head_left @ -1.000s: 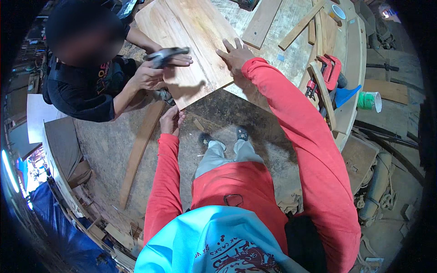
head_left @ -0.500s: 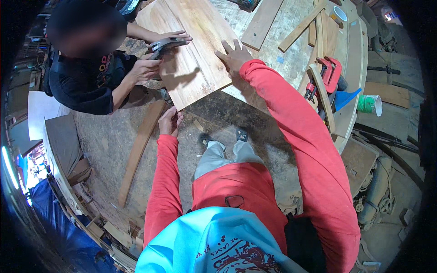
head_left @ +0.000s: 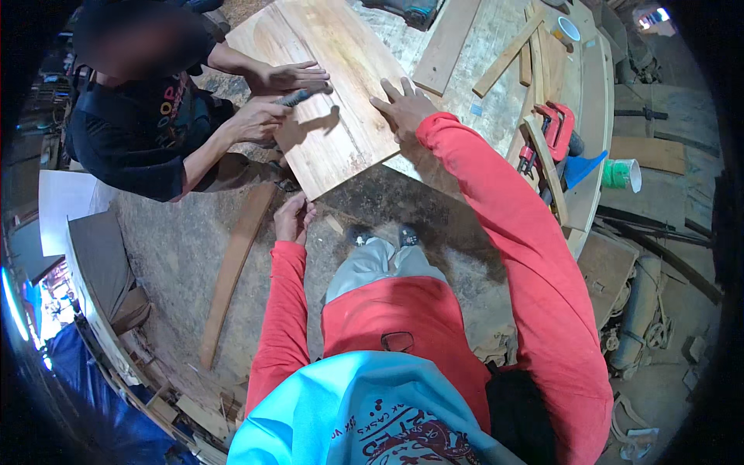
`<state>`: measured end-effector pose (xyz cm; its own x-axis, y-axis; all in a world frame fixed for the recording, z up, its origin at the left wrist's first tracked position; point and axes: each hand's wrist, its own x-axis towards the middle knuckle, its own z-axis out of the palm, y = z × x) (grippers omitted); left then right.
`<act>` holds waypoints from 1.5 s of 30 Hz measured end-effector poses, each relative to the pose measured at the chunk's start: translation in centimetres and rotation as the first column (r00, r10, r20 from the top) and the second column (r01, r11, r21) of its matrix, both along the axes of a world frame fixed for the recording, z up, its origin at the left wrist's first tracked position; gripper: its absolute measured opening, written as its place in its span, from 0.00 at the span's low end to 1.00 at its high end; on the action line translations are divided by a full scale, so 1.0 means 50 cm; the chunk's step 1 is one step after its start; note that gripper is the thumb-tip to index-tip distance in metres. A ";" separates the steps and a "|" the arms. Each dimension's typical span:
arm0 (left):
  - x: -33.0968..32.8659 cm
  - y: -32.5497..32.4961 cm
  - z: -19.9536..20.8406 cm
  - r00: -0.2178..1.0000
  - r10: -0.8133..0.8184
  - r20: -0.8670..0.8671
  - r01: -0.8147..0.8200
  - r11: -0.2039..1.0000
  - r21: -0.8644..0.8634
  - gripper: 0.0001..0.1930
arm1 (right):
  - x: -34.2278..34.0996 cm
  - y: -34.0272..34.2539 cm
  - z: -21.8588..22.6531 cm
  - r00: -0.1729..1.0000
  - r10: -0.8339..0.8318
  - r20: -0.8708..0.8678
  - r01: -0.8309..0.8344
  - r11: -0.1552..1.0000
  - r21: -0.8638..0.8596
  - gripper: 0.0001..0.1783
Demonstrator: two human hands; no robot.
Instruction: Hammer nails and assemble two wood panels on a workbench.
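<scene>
A pale wooden panel (head_left: 333,70) lies at a slant, its near corner jutting past the worktable's edge. Pressed flat on the panel's right side, my right hand (head_left: 404,110) has its fingers spread. My left hand (head_left: 292,219) is at the near corner, fingers curled up against the edge; part of the grip is hidden. Across from me, on the left, a co-worker (head_left: 147,116) holds a hammer (head_left: 293,98) over the panel in one hand. The co-worker's other hand (head_left: 294,77) is held out flat above the wood, just beyond the hammer.
On the worktable (head_left: 465,54) lie several wood strips (head_left: 508,58), a plank (head_left: 447,46), a roll of tape (head_left: 566,29) and red clamps (head_left: 556,132). A green-and-white cylinder (head_left: 620,175) is at its right edge. A long board (head_left: 239,271) lies on the floor at left.
The co-worker's hammer has swung, so its head no longer shows side-on. The panel's near corner and my left hand appear slightly lower in the picture. My right hand stays on the panel.
</scene>
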<state>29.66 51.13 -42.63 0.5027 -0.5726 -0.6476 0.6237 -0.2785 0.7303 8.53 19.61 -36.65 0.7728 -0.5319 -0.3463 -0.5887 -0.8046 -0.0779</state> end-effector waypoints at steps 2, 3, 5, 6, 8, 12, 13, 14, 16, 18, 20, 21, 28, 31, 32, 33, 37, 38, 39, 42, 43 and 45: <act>0.002 0.001 0.001 1.000 -0.005 -0.028 0.005 1.000 -0.010 0.15 | -0.005 0.003 0.001 0.999 -0.011 0.049 0.010 1.000 0.015 0.61; 0.004 0.003 0.002 0.998 -0.013 -0.054 0.012 1.000 -0.014 0.14 | -0.001 0.000 0.001 0.999 -0.008 0.049 0.008 1.000 0.010 0.61; 0.005 0.002 0.008 0.997 -0.039 -0.061 0.037 0.998 -0.046 0.15 | -0.003 -0.005 -0.003 0.999 0.018 0.042 -0.019 1.000 0.005 0.61; 0.003 0.000 0.011 0.997 -0.052 -0.064 0.050 0.998 -0.043 0.16 | -0.007 -0.005 -0.006 0.999 0.006 0.042 -0.007 0.999 0.032 0.61; 0.008 0.001 0.008 0.995 -0.077 -0.066 0.073 0.996 -0.057 0.16 | -0.005 -0.002 -0.009 0.999 0.005 0.047 -0.006 1.000 0.023 0.61; 0.016 0.003 0.007 0.994 -0.085 -0.064 0.081 0.995 -0.060 0.16 | 0.001 -0.001 -0.003 1.000 0.003 0.025 -0.004 1.000 0.030 0.61; 0.015 0.003 0.004 0.995 -0.083 -0.061 0.079 0.995 -0.058 0.16 | 0.001 -0.002 -0.001 1.000 0.005 0.025 -0.006 1.000 0.027 0.61; 0.016 0.003 0.001 0.995 -0.080 -0.058 0.077 0.996 -0.055 0.16 | 0.001 -0.001 0.001 1.000 0.008 0.023 -0.008 1.000 0.025 0.60; 0.019 0.002 0.001 0.995 -0.076 -0.069 0.072 0.996 -0.054 0.16 | 0.001 0.001 0.002 1.000 0.015 0.019 -0.015 1.000 0.018 0.60; 0.012 -0.004 0.003 0.994 -0.070 -0.082 0.066 0.996 -0.054 0.16 | -0.002 0.001 0.004 0.999 0.024 0.022 -0.023 1.000 -0.019 0.59; 0.016 0.000 -0.006 0.996 -0.064 -0.066 0.059 0.996 -0.070 0.16 | 0.004 0.003 0.009 0.999 0.038 0.010 -0.037 0.999 -0.028 0.58; 0.020 0.000 -0.009 0.996 -0.055 -0.063 0.050 0.996 -0.075 0.16 | 0.007 0.002 0.012 0.999 0.044 -0.005 -0.044 0.998 -0.034 0.58; 0.055 -0.110 0.004 0.999 -0.045 0.022 0.047 0.994 -0.101 0.15 | -0.010 -0.019 -0.024 0.996 0.082 0.032 -0.081 0.996 -0.044 0.62; 0.084 -0.141 -0.023 0.972 -0.114 0.204 0.112 0.994 0.020 0.16 | -0.014 -0.010 -0.022 0.994 0.063 0.088 -0.063 0.998 0.003 0.63; 0.086 -0.146 -0.034 0.929 -0.163 0.333 0.156 0.987 0.046 0.16 | -0.028 -0.013 -0.027 0.985 0.107 0.134 -0.110 0.994 0.012 0.63; 0.088 -0.147 -0.043 0.865 -0.210 0.455 0.195 0.977 0.080 0.16 | -0.038 -0.009 -0.037 0.984 0.120 0.133 -0.122 0.993 0.002 0.63; 0.069 -0.108 -0.053 0.795 -0.210 0.568 0.170 0.978 0.124 0.14 | -0.068 0.047 -0.018 0.980 0.187 0.070 -0.190 0.981 0.043 0.68; 0.056 -0.091 -0.036 0.828 -0.198 0.525 0.178 0.980 0.088 0.13 | -0.068 0.076 0.009 0.985 0.160 0.063 -0.164 0.984 0.064 0.68; 0.044 -0.079 -0.009 0.857 -0.189 0.479 0.188 0.981 0.051 0.12 | -0.074 0.102 0.029 0.990 0.131 0.055 -0.136 0.987 0.084 0.69; 0.002 -0.069 0.164 0.889 -0.177 0.423 0.210 0.977 -0.033 0.11 | -0.123 0.159 0.012 0.964 0.152 0.218 -0.132 0.986 -0.103 0.67; -0.002 -0.057 0.217 0.882 -0.177 0.437 0.224 0.973 -0.058 0.11 | -0.129 0.175 0.017 0.960 0.168 0.222 -0.147 0.983 -0.107 0.67; 0.004 -0.039 0.285 0.846 -0.186 0.500 0.254 0.965 -0.071 0.11 | -0.137 0.206 0.031 0.924 0.115 0.365 -0.122 0.992 -0.004 0.61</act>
